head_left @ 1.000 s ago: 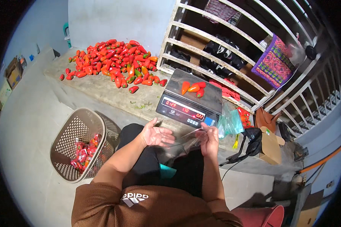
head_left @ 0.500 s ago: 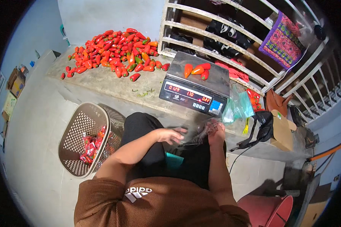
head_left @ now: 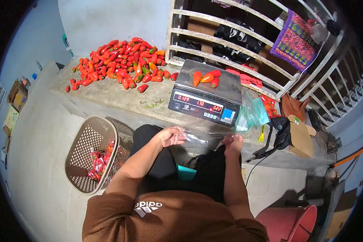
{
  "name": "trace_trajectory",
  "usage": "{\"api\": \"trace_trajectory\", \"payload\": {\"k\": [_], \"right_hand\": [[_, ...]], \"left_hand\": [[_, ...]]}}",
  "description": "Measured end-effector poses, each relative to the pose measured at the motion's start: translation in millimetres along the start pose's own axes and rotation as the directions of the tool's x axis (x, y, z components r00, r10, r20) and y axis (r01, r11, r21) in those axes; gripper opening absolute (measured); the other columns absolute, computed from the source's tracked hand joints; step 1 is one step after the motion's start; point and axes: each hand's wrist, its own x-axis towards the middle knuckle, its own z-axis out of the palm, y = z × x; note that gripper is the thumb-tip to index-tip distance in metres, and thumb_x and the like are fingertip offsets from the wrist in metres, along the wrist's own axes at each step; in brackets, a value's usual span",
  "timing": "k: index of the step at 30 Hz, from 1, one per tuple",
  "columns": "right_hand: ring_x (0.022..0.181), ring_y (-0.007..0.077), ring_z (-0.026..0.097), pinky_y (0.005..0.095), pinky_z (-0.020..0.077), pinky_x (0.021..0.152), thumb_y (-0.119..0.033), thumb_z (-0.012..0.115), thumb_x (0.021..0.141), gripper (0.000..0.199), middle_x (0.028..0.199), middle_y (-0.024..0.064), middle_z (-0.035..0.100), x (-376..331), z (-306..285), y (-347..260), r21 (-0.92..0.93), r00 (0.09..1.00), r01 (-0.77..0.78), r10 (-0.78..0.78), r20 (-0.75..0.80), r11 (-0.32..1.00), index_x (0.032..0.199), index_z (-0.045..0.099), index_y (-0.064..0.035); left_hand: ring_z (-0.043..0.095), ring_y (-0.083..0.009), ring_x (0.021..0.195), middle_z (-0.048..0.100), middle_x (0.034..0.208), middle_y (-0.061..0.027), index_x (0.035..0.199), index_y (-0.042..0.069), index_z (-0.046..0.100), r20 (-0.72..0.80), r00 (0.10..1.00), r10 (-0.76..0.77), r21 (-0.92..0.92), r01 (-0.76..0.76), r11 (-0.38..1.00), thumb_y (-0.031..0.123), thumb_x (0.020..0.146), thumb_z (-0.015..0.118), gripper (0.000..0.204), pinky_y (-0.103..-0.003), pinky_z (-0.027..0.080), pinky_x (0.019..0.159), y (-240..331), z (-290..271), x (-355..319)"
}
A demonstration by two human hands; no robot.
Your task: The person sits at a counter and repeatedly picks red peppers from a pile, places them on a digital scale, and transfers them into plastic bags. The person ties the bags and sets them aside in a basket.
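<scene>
A clear plastic bag (head_left: 203, 139) is stretched between my two hands, above my knees. My left hand (head_left: 172, 136) grips one end of it and my right hand (head_left: 232, 144) pinches the other. Just beyond the bag stands a black digital scale (head_left: 205, 92) with a lit red display. Several red and orange peppers (head_left: 207, 78) lie on its plate. A large heap of red peppers (head_left: 121, 60), a few partly green, is spread on the concrete ledge to the left of the scale.
A beige slatted basket (head_left: 78, 151) with bagged peppers (head_left: 101, 161) stands on the floor at left. Teal plastic bags (head_left: 252, 115) lie right of the scale, near a black strap bag (head_left: 279, 135) and cardboard box (head_left: 300, 137). White metal bars (head_left: 234, 54) rise behind; a red bucket (head_left: 286, 224) stands lower right.
My left hand has moved up and taken hold of the clear bag, which was crumpled at my right hand. The bag is now pulled out flat between both hands.
</scene>
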Motion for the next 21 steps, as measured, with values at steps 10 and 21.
{"api": "trace_trajectory", "payload": {"k": [10, 21], "right_hand": [[0.054, 0.0187, 0.052, 0.0289, 0.0451, 0.042, -0.014, 0.034, 0.088, 0.008, 0.078, 0.0136, 0.054, -0.7, -3.3, -0.7, 0.019, 0.995, 0.002, 0.000, -0.095, 1.000, 0.092, 0.034, -0.0073], [0.054, 0.0178, 0.049, 0.0280, 0.0417, 0.044, -0.007, 0.039, 0.084, 0.002, 0.074, 0.0124, 0.053, 8.9, -12.6, 6.0, -0.047, 0.995, -0.096, 0.096, -0.019, 0.994, 0.084, 0.039, -0.0095]], "left_hand": [[0.055, -0.0291, 0.094, 0.052, 0.105, -0.0169, 0.129, 0.007, 0.025, 0.182, 0.983, 0.004, 0.007, -0.005, 1.000, 0.000, 0.078, 0.051, 0.058, -0.041, 0.044, 0.084, -1.4, 25.2, -10.3], [0.055, -0.0099, 0.056, 0.057, 0.070, 0.0003, 0.086, 0.010, 0.057, -0.262, 0.962, 0.073, 0.268, 0.000, 0.963, 0.022, 0.081, 0.057, 0.013, -0.024, 0.047, 0.051, 1.0, 17.2, -3.1]]}}
